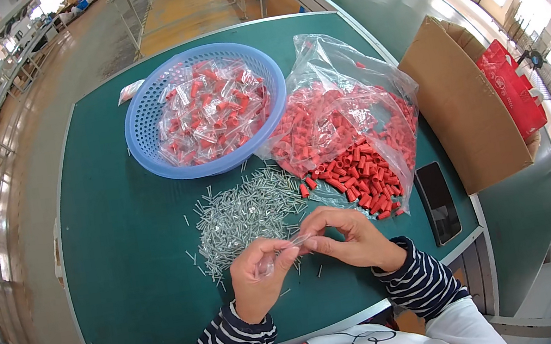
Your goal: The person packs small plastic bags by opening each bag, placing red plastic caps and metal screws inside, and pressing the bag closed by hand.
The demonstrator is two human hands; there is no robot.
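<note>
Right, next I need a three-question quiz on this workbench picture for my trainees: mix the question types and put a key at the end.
1. True or false: the phone lies to the right of the loose red pieces.
2. Multiple choice: what is piled in the blue basket?
A) Loose metal fasteners
B) Clear packets with red parts inside
C) Folded cardboard
3. Short answer: what do the left hand and right hand hold between them?

Key:
1. True.
2. B.
3. Clear plastic, partly hidden by the hands.
</note>
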